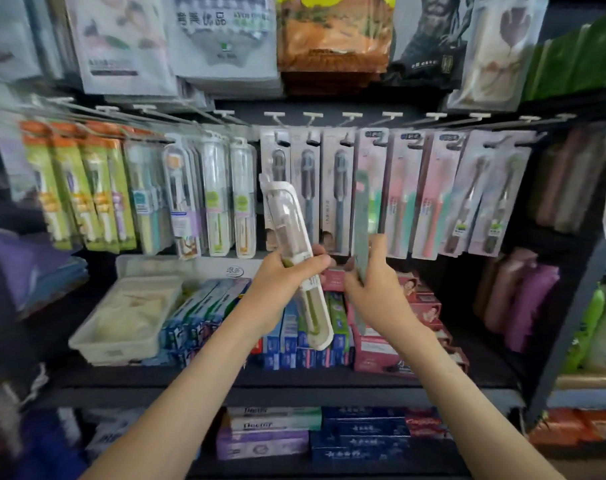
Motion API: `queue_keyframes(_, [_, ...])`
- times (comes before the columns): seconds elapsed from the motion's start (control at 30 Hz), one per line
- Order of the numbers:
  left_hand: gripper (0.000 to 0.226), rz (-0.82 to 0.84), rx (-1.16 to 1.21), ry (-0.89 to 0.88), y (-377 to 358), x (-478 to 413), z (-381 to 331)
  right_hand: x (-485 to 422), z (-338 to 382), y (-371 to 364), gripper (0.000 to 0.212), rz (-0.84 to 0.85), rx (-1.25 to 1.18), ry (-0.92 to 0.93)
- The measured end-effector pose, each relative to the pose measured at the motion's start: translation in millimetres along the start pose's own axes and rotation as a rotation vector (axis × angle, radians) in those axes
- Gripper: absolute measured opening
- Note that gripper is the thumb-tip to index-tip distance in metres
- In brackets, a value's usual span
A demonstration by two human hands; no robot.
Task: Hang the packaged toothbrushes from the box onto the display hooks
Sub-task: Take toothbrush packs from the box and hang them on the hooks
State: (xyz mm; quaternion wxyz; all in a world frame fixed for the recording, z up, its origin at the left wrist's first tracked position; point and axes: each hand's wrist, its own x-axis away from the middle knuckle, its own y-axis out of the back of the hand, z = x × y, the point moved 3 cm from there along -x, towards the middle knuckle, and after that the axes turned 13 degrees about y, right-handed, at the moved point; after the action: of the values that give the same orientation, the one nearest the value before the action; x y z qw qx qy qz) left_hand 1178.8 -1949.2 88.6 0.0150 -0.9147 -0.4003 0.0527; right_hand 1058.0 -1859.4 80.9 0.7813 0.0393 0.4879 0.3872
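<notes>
White toothbrush pack [286, 216], tilted, frame ctr: L hand [283, 271] fingers curled round it. R hand [376, 278] grips green pack [362, 209] edge-on, just right, below display hooks [350, 116].

White blister pack [284, 209], olive toothbrush [311, 306] inside; thin pack [362, 216] seemingly grey-green.

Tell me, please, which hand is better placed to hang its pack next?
Probably the left hand: its white pack tilts up toward the similar white packs already hanging. The right hand holds a green pack edge-on, with no matching row clearly visible.
</notes>
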Motion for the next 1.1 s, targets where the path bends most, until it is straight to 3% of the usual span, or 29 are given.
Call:
queue_keyframes(0.2, [0.018, -0.017, 0.036, -0.008, 10.9, 10.9, 4.9, 14.8, 15.3, -14.8, 0.028, 0.088, 0.072, 0.060])
queue_keyframes(0.33, [0.019, -0.077, 0.069, 0.006, 16.4, 15.9, 7.5, 17.1, 20.0, -10.9, 0.043, 0.067, 0.138, 0.122])
queue_keyframes(0.67, [0.017, -0.251, 0.016, 0.002, 43.0, 31.8, -8.9, 15.1, 29.8, -4.1, 0.062, 0.027, 0.208, 0.016])
queue_keyframes(0.83, [0.016, -0.417, -0.019, 0.009, 104.3, 57.8, -2.2, 6.3, 46.5, -48.1, 0.068, 0.098, 0.204, 0.097])
queue_keyframes(1.1, [0.023, -0.618, -0.051, -0.007, 262.3, 87.8, -12.4, -29.6, 125.7, -189.3, 0.069, 0.113, 0.145, 0.164])
